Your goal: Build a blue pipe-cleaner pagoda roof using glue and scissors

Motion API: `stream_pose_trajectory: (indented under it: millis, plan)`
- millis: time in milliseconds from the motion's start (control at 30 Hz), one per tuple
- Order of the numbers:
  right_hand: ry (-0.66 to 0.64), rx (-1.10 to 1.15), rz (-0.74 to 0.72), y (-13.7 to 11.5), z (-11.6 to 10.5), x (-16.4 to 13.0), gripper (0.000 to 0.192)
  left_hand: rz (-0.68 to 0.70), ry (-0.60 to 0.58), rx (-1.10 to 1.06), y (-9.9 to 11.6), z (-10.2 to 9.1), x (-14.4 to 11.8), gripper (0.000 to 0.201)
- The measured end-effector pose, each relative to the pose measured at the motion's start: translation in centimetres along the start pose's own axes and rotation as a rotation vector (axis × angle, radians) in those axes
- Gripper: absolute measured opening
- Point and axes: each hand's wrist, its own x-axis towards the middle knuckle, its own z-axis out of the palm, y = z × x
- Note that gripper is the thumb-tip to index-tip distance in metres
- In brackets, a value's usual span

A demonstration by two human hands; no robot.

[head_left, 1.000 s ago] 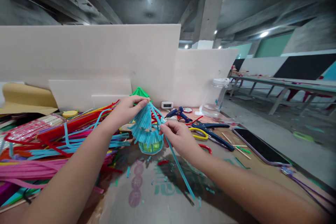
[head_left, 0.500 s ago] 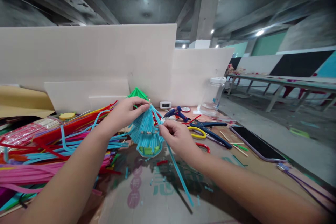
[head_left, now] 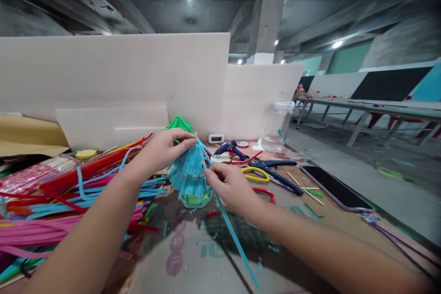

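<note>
A small tiered model of light-blue pipe cleaners (head_left: 193, 170) stands on the cardboard, shaped like a pagoda roof with a green part low inside. My left hand (head_left: 172, 144) pinches near its peak, where a thin wooden stick pokes up. My right hand (head_left: 227, 183) is closed on a long blue pipe cleaner (head_left: 236, 236). One end of this strip runs up along the model's right side to the peak, while the loose end slants down over the cardboard. Behind the left hand shows a green pointed roof (head_left: 179, 123).
Bundles of coloured pipe cleaners (head_left: 37, 229) crowd the left side. To the right lie a blue glue gun (head_left: 231, 149), yellow-handled scissors (head_left: 255, 175), blue-handled pliers (head_left: 275, 164) and a phone (head_left: 339, 188). A clear bottle (head_left: 276, 126) stands by the white board (head_left: 138, 73).
My right hand has slid slightly down and left along the model's side, and the pipe cleaner's loose end sits lower. The left hand stays at the peak.
</note>
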Motion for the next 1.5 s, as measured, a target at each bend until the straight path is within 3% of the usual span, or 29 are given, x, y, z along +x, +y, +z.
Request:
stream_pose_trajectory:
  millis: [400, 900, 1500]
  plan:
    - [0.003, -0.057, -0.028, 0.1, -0.2, 0.1, 0.033, 0.018, -0.009, 0.003, 0.5, -0.3, -0.2, 0.039]
    - [-0.029, -0.502, -0.173, 0.2, -1.0, -0.1, 0.036, -0.004, -0.039, -0.002, 0.8, -0.4, -0.3, 0.041]
    - [-0.023, -0.437, -0.126, 0.0, -1.3, 0.0, 0.035, 0.013, -0.013, 0.056, 1.3, -0.5, -0.6, 0.04]
